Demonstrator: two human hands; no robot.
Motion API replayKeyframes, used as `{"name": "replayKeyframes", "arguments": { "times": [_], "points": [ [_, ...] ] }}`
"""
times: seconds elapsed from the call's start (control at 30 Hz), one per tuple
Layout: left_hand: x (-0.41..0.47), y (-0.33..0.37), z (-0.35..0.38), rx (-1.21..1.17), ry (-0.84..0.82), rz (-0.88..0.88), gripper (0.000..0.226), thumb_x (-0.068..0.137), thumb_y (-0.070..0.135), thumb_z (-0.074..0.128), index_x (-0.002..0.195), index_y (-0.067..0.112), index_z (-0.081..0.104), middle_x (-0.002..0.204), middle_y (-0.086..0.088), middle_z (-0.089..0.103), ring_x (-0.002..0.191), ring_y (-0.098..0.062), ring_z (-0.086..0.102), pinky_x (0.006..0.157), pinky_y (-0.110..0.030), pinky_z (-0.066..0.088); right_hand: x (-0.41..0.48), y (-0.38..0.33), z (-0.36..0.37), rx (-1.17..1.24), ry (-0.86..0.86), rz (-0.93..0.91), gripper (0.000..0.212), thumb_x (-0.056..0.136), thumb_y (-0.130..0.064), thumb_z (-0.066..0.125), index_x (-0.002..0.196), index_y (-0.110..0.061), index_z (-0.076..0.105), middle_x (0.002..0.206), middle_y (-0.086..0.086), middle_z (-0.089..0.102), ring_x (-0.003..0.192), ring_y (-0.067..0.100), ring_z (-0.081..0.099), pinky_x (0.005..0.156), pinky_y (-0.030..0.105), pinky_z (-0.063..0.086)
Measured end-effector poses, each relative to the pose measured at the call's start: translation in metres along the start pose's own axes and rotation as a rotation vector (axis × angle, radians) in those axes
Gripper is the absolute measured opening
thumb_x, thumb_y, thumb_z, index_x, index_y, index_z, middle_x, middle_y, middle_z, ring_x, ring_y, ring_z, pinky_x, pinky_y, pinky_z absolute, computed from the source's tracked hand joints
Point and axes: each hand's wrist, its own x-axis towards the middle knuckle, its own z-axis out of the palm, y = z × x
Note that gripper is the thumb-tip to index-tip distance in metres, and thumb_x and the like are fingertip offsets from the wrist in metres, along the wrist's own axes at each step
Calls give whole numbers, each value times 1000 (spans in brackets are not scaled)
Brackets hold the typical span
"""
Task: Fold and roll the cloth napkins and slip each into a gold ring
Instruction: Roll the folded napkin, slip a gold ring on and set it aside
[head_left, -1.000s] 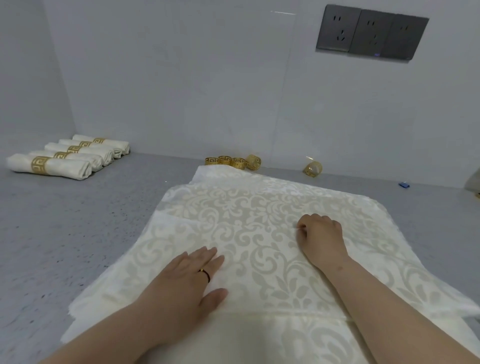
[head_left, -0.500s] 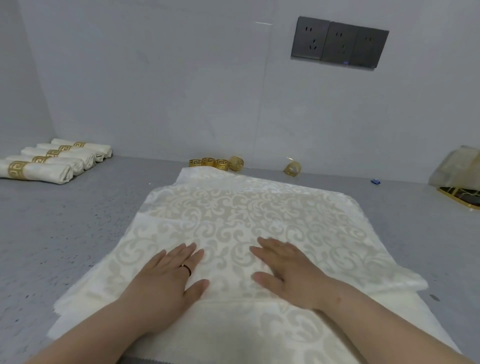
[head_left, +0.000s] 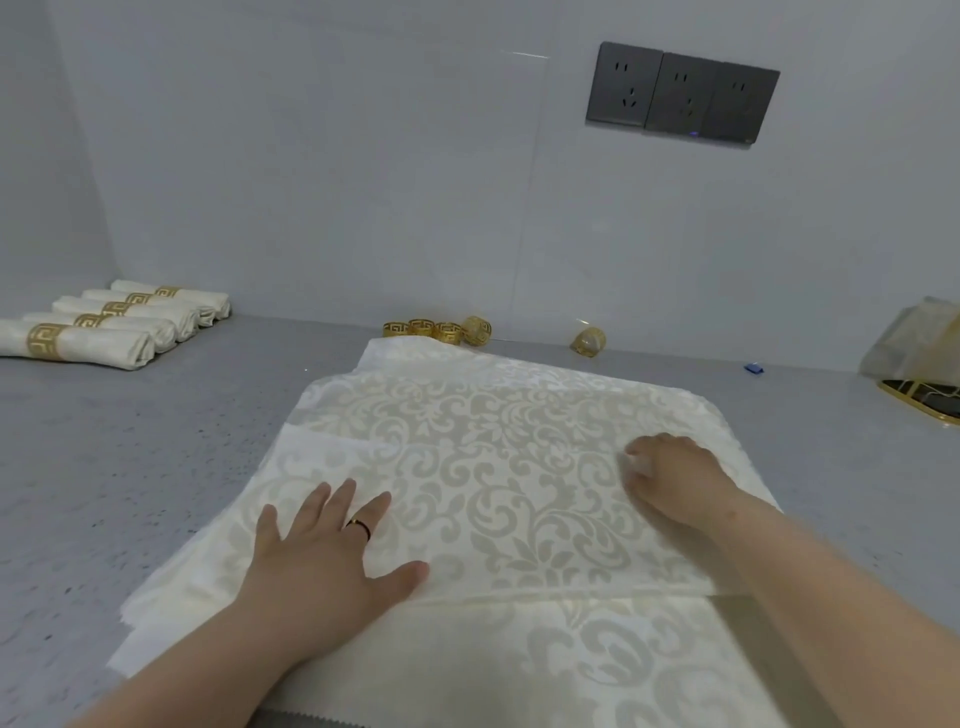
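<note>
A cream damask napkin (head_left: 498, 467) lies spread on top of a stack of like cloths on the grey counter (head_left: 130, 441). The left hand (head_left: 322, 551) presses flat on its near left part, fingers straight and spread. The right hand (head_left: 675, 478) rests on its right side, fingers curled, pinching a small fold of the cloth. Loose gold rings (head_left: 441, 330) sit at the wall beyond; five rolled napkins (head_left: 119, 322), each in a ring, lie far left.

Left hand (head_left: 332, 551) flat on napkin (head_left: 498, 467); right hand (head_left: 675, 478) pinching it.
</note>
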Motion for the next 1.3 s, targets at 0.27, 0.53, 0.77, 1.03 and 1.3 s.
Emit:
{"name": "replayKeyframes", "arguments": {
  "times": [0.27,0.53,0.77,1.03,1.3],
  "points": [
    [1,-2,-1,-20,15,-2,81,81,73,26,146,34,-3,155,6,-13,142,-13,-17,113,-46,-10,30,-98,9,232,-46,-276,30,91,-33,49,118,-23,56,120,0,54,120,22,39,101,30,23],
    [5,-5,-8,-4,9,-5,83,79,73,34,146,34,4,156,7,-6,143,-13,-9,115,-45,-5,45,-131,13,432,-143,-263,26,92,-17,43,67,-24,47,69,-13,49,114,20,39,94,26,27],
    [27,20,-21,-10,123,190,63,94,55,25,147,24,11,156,4,-2,143,-10,-6,115,-32,-6,49,-133,22,475,-98,-256,29,93,-23,45,64,-28,42,72,-15,48,112,20,40,92,27,28],
    [43,25,0,-5,103,208,61,95,53,20,147,27,4,156,6,-6,142,-10,-9,114,-31,-8,64,-129,15,512,-148,-279,16,89,-25,52,78,-14,54,86,-4,55,91,16,51,88,31,37],
    [47,25,1,56,93,205,62,94,55,17,147,28,0,155,7,-8,142,-11,-12,115,-39,-8,130,-107,7,159,-44,-108,43,95,-18,40,138,-16,34,142,5,40,131,26,33,104,33,26]
  ]
}}
